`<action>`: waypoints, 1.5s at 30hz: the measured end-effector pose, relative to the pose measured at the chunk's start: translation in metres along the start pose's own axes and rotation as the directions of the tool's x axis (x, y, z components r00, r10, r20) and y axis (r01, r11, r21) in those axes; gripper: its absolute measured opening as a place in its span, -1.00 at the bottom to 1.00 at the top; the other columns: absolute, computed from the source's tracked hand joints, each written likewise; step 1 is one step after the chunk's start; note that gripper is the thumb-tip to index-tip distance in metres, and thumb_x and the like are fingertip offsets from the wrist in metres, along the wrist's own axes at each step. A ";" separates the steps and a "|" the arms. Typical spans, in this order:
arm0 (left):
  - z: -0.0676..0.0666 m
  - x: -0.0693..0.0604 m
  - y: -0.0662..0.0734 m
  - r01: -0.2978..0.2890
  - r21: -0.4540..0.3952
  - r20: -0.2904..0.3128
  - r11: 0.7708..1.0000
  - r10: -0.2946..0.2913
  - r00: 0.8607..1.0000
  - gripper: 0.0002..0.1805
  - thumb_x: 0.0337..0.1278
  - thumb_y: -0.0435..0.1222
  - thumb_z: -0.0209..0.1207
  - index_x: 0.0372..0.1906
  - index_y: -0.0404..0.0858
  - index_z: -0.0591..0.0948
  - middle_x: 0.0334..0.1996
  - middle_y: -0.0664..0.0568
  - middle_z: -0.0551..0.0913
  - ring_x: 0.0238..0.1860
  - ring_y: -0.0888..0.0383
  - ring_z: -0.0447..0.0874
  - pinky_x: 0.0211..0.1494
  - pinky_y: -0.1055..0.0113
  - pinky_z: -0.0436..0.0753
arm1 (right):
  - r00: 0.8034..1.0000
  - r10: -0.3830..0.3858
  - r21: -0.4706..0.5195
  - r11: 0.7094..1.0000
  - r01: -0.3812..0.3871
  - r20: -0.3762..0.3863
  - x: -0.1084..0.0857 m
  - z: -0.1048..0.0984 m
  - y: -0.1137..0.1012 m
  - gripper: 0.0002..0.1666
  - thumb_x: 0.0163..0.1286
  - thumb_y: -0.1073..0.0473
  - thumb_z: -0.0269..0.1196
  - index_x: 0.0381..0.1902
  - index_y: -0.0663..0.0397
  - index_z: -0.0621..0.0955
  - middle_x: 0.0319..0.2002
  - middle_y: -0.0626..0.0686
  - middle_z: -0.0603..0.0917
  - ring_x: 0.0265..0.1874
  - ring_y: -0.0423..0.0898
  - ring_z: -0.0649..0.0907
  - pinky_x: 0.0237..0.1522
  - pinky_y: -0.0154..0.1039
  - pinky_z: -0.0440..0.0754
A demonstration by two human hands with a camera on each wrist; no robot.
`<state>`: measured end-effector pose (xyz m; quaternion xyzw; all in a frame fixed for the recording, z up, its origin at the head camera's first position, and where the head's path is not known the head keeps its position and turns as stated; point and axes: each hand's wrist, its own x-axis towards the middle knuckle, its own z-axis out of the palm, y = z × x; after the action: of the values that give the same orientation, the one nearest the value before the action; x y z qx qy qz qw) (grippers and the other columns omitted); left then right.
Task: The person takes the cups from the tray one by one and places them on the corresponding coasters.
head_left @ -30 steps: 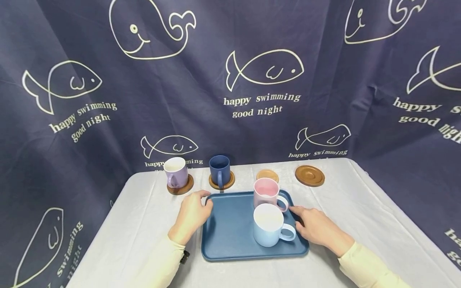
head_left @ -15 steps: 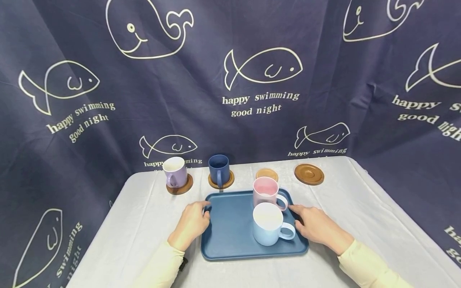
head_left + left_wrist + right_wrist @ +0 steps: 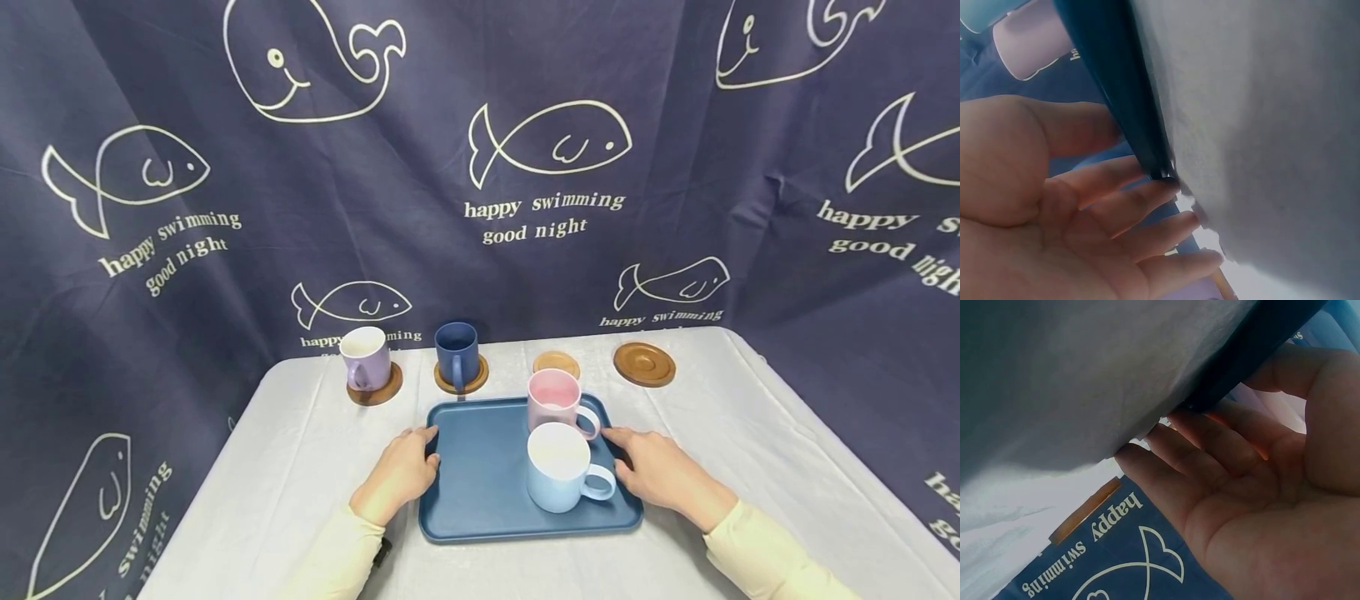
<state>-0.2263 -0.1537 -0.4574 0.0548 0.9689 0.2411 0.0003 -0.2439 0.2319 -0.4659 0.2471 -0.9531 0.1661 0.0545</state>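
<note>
A blue tray [image 3: 480,492] lies flat on the white cloth. Standing on its right half are a pink mug [image 3: 553,398] and, in front of it, a light blue mug [image 3: 557,475], both with handles to the right. My left hand [image 3: 399,473] touches the tray's left rim near the far corner, its thumb and fingertips against the outside edge. At the right rim my right hand [image 3: 660,473] does likewise. In the left wrist view the fingers [image 3: 1141,206] are loosely extended beside the tray edge. The right wrist view shows relaxed fingers [image 3: 1204,447] along the other edge.
Along the table's back, a purple mug [image 3: 366,360] and a dark blue mug [image 3: 457,354] stand on wooden coasters. Farther right lie a small light wooden coaster [image 3: 557,362] and a larger brown one [image 3: 645,364]. A dark blue printed curtain [image 3: 420,208] hangs behind.
My left hand has slid from the tray's far-left corner slightly nearer along its left edge. The right hand, tray and mugs have stayed put.
</note>
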 end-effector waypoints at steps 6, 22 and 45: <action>0.000 0.001 0.001 0.002 0.017 0.031 1.000 -0.002 1.000 -0.47 0.30 -0.39 0.25 0.35 -0.46 0.54 0.36 -0.36 0.52 0.44 -0.39 0.37 0.48 -0.16 0.38 | 1.000 0.002 -0.004 1.000 -0.002 0.003 -0.001 -0.001 0.002 -0.45 0.27 0.26 0.34 0.23 0.33 0.63 0.11 0.25 0.74 0.09 0.25 0.72 0.13 0.18 0.66; -0.001 0.002 0.001 0.012 0.006 0.030 1.000 -0.012 0.999 -0.46 0.25 -0.44 0.23 0.35 -0.46 0.54 0.37 -0.36 0.51 0.45 -0.38 0.37 0.49 -0.15 0.37 | 0.999 0.015 0.014 1.000 -0.015 0.029 0.002 -0.004 0.003 -0.44 0.26 0.27 0.34 0.23 0.31 0.64 0.12 0.25 0.73 0.11 0.22 0.72 0.16 0.16 0.65; 0.000 0.001 -0.002 -0.003 0.011 0.024 1.000 0.002 1.000 -0.46 0.22 -0.45 0.24 0.33 -0.48 0.55 0.34 -0.37 0.53 0.44 -0.39 0.38 0.48 -0.15 0.38 | 1.000 -0.008 0.165 0.986 0.006 0.009 0.041 -0.069 -0.002 -0.39 0.34 0.23 0.24 0.33 0.33 0.54 -0.01 0.24 0.78 -0.19 0.04 0.82 -0.06 0.03 0.76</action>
<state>-0.2271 -0.1557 -0.4582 0.0589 0.9701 0.2352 0.0113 -0.2774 0.2353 -0.3925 0.2549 -0.9355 0.2429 0.0298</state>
